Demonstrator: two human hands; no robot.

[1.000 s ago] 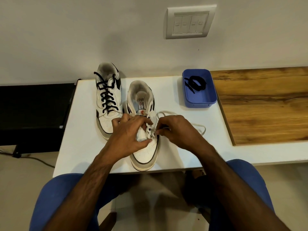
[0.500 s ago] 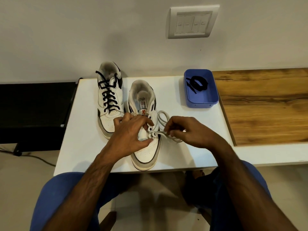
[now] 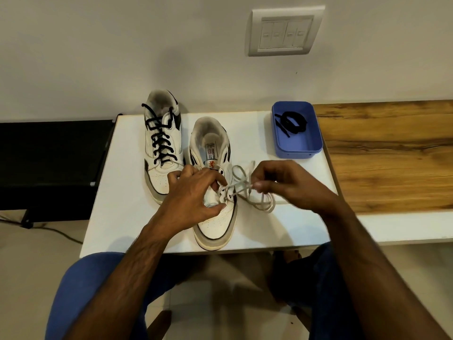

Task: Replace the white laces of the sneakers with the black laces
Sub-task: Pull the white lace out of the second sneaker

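On the white table (image 3: 127, 217), head view: left hand (image 3: 193, 197) grips the near sneaker (image 3: 215, 224) at its eyelets; right hand (image 3: 289, 185) pinches the white lace (image 3: 259, 204), drawn rightward. Black lace (image 3: 291, 122) lies coiled in the blue tray (image 3: 311, 146).

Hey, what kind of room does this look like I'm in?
Probably a home room, at a small white table against a plain wall: a switch plate, a wooden desktop, and sneakers being relaced.
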